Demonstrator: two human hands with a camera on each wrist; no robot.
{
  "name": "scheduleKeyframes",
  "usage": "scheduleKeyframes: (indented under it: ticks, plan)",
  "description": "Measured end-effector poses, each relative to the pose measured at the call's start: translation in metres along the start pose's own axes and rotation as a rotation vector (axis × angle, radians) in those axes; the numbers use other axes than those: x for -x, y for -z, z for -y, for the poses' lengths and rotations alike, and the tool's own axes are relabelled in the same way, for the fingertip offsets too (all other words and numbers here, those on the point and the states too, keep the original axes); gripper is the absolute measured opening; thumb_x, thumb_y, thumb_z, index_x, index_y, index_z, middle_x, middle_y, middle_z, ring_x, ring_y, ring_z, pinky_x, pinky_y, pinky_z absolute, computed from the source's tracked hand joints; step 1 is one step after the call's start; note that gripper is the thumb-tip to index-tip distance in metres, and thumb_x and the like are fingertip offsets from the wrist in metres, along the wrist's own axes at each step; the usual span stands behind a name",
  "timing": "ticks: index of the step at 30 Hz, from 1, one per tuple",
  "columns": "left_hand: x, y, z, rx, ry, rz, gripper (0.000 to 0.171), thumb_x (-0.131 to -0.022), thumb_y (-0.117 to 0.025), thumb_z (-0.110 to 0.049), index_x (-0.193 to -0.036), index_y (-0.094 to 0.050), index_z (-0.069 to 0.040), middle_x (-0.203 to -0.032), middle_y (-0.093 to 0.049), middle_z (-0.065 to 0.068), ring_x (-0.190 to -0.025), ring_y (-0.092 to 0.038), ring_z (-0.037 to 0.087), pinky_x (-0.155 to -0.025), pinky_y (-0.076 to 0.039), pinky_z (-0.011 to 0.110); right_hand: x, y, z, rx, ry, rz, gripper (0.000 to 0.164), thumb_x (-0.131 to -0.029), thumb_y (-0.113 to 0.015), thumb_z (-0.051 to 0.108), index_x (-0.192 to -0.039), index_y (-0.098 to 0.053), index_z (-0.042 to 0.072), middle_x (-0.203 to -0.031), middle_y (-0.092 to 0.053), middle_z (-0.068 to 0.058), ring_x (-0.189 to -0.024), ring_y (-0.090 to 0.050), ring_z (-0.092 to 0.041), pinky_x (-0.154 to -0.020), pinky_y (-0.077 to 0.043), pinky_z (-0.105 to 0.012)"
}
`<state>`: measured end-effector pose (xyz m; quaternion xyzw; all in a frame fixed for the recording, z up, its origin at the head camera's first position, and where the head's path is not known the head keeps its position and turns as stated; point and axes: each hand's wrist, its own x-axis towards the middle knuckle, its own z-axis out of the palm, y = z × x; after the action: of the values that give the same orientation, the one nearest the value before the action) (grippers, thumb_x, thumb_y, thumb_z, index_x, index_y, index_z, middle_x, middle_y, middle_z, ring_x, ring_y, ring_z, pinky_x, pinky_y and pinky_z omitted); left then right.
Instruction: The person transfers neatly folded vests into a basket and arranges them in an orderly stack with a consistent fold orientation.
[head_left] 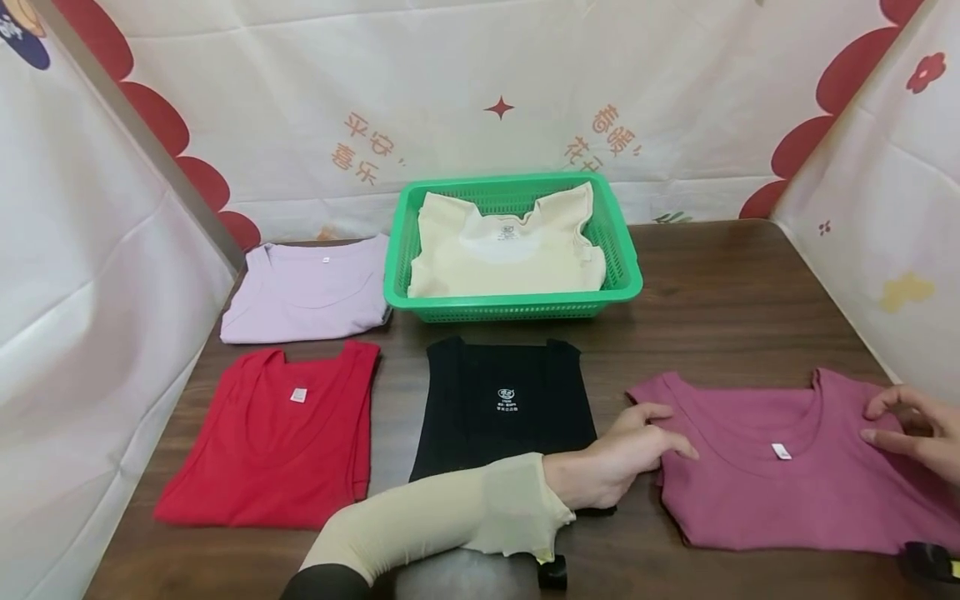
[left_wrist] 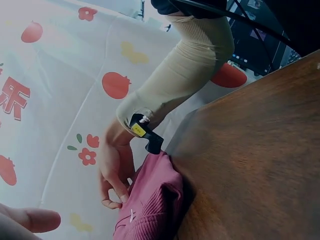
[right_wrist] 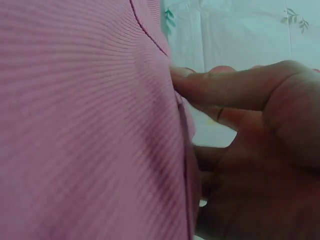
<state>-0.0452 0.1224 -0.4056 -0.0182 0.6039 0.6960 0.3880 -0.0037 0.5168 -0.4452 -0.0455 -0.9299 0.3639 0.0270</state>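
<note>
A folded mauve-pink ribbed shirt (head_left: 780, 500) with a small white neck label lies at the right of the table. My left hand (head_left: 607, 458) is at its left side, thumb and forefinger apart and fairly straight over the cloth's edge. In the left wrist view only the left thumb (left_wrist: 40, 220) shows, held out straight. At the shirt's right side, my right hand (head_left: 922, 433) pinches the edge. The right wrist view has the right thumb (right_wrist: 215, 90) pressed on the ribbed cloth (right_wrist: 90, 130), with the other fingers partly hidden behind the edge.
A green basket (head_left: 517, 308) holding a cream shirt (head_left: 525, 262) stands at the back. A lilac shirt (head_left: 307, 292) lies to its left, a red shirt (head_left: 277, 467) at the front left. The left forearm overlaps a folded black shirt (head_left: 502, 425). Printed curtains surround the table.
</note>
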Motion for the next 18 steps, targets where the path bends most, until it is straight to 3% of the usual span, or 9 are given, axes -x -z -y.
scheduleKeyframes:
  ticks: [4, 7, 9, 10, 14, 18]
  plan:
    - [0.0002, -0.0014, -0.0009, 0.037, -0.004, 0.004, 0.054, -0.082, -0.071, -0.002, -0.131, -0.06, -0.021, -0.136, -0.054, -0.007, -0.119, -0.057, 0.013, -0.11, -0.046, 0.041, 0.0014, -0.0026, -0.002, -0.096, 0.065, 0.0, 0.037, -0.079, -0.072, -0.018, -0.089, -0.064, 0.017, -0.082, -0.062, 0.029, -0.074, -0.049, 0.011, -0.06, -0.032, -0.012]
    - [-0.0002, -0.0014, -0.0025, -0.01, -0.001, 0.008, 0.051, -0.082, -0.073, -0.004, -0.129, -0.063, -0.021, -0.128, -0.058, -0.007, -0.111, -0.059, 0.012, -0.108, -0.047, 0.04, -0.0003, -0.0009, -0.0012, -0.015, 0.019, 0.025, 0.032, -0.081, -0.077, -0.009, -0.096, -0.067, 0.017, -0.095, -0.054, 0.041, -0.081, -0.045, 0.021, -0.061, -0.034, -0.008]
    - [-0.0009, -0.0009, -0.0035, -0.065, 0.002, 0.008, 0.05, -0.082, -0.074, -0.007, -0.129, -0.064, -0.022, -0.128, -0.059, -0.009, -0.115, -0.058, 0.012, -0.109, -0.044, 0.04, -0.0011, 0.0008, -0.002, 0.063, -0.023, 0.053, 0.031, -0.084, -0.08, 0.002, -0.108, -0.069, 0.018, -0.105, -0.043, 0.047, -0.086, -0.04, 0.025, -0.064, -0.034, -0.006]
    - [-0.0012, -0.0006, -0.0037, -0.091, 0.003, 0.004, 0.05, -0.082, -0.075, -0.008, -0.129, -0.065, -0.023, -0.128, -0.06, -0.009, -0.118, -0.058, 0.012, -0.11, -0.043, 0.041, -0.001, 0.0018, -0.0022, 0.108, -0.055, 0.075, 0.034, -0.086, -0.081, 0.009, -0.115, -0.068, 0.02, -0.111, -0.037, 0.049, -0.089, -0.039, 0.026, -0.064, -0.035, -0.006]
    - [-0.003, 0.0009, -0.0039, -0.143, 0.005, -0.006, 0.05, -0.081, -0.077, -0.011, -0.128, -0.066, -0.025, -0.135, -0.058, -0.011, -0.133, -0.051, 0.013, -0.115, -0.038, 0.045, 0.0033, 0.002, -0.0054, 0.11, -0.109, 0.13, 0.059, -0.092, -0.078, 0.018, -0.146, -0.056, 0.029, -0.121, -0.028, 0.048, -0.09, -0.043, 0.022, -0.064, -0.04, -0.009]
    - [-0.0066, 0.002, -0.0051, -0.138, -0.025, -0.034, 0.052, -0.08, -0.077, -0.01, -0.129, -0.068, -0.025, -0.135, -0.059, -0.012, -0.129, -0.052, 0.01, -0.113, -0.041, 0.042, 0.0067, -0.0004, -0.0027, 0.072, -0.12, 0.139, 0.071, -0.095, -0.074, 0.017, -0.156, -0.044, 0.037, -0.125, -0.027, 0.048, -0.091, -0.045, 0.022, -0.065, -0.042, -0.008]
